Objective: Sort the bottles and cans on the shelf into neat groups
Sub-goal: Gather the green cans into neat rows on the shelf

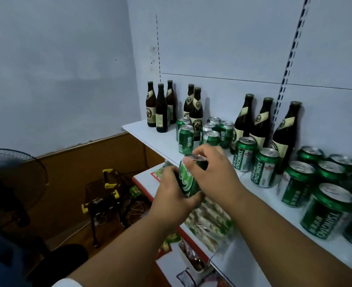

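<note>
Both hands hold one green can (188,179) in the middle of the frame — left hand (172,195) wrapped low around it, right hand (214,172) pinching its top, just off the white shelf (150,133).

Green can (188,179) gripped in front of white shelf (156,139): left hand (171,195) wrapped round body, right hand (210,172) pinching rim. Brown bottles (195,114) upright along back wall, green cans (266,168) clustered in front.
</note>
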The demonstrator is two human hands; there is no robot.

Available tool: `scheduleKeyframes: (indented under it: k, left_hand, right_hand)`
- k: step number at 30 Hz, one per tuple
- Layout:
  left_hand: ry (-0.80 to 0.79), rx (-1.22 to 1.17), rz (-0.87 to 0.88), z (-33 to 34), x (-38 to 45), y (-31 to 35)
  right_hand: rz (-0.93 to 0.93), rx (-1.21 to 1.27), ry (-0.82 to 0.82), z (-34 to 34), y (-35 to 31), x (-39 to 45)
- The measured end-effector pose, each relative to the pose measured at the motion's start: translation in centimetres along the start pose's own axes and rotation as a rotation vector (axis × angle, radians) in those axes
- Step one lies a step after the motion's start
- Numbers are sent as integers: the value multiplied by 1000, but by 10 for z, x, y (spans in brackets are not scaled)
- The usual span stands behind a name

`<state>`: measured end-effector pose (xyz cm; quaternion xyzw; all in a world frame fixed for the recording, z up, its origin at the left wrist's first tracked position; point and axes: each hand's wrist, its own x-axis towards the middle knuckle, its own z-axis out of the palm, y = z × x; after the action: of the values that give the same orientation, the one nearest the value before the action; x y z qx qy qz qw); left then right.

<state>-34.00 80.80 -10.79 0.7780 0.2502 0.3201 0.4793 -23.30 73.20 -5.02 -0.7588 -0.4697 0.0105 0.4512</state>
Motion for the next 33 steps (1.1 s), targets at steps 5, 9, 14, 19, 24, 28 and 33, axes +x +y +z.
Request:
scheduleKeyframes:
  k: [5, 9, 14, 19, 24, 28, 33]
  left_hand:
    - [-32, 157, 71, -7, 82, -39]
    - [2, 321, 232, -2, 134, -62]
    - [-134, 277, 261, 5, 202, -84]
    - [-225, 245, 224, 12, 229, -100]
    - [-287, 183, 253, 15, 244, -104]
    - [-224, 214, 344, 15, 242, -108]
    - [-228, 118, 429, 7, 234, -111]
  right_hand:
    - [52, -91, 137, 38, 21, 57]
    - [127, -176, 229, 55, 38, 90]
    - [244, -295, 338, 73, 57, 137]
    - [223, -439, 388, 91, 79, 155]
    - [270, -525, 430, 91, 87, 160]
    - [295, -492, 458, 94, 87, 159]
    - [268, -481, 469, 93, 89, 154]
